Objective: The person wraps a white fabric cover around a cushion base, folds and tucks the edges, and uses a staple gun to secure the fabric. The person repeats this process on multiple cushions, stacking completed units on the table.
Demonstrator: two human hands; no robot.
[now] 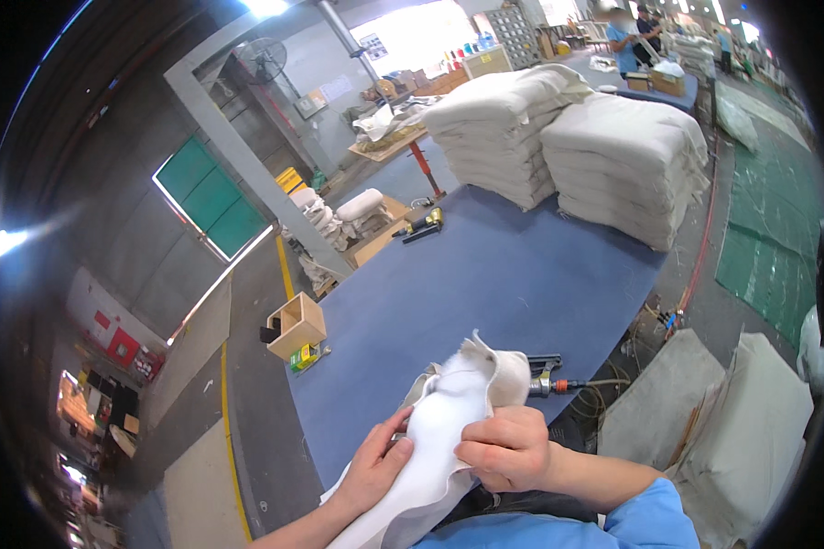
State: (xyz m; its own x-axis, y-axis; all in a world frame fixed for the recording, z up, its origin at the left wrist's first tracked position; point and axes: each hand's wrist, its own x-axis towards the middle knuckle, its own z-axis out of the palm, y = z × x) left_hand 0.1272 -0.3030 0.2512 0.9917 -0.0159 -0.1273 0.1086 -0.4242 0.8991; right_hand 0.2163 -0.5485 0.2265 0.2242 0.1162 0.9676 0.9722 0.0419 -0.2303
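Note:
A long padded piece [439, 425], smooth and white inside with a loose off-white fabric cover [508, 380] around it, lies at the near edge of the table, slanting back toward me. My left hand [380, 465] holds its left side, thumb along the white padding. On the other side my right hand [506, 448] is closed, pinching the cover's edge. The fabric's far end stands up in a wavy peak. Just right of it rests an air stapler [545, 375] with a hose coupling, partly hidden by the fabric.
Two tall stacks of folded off-white fabric [624, 165] stand on the blue-grey table [485, 274] at the far right. A second air tool [419, 225] lies by the far left edge. An open wooden box [300, 322] and a small yellow-green carton [305, 357] sit at the left edge.

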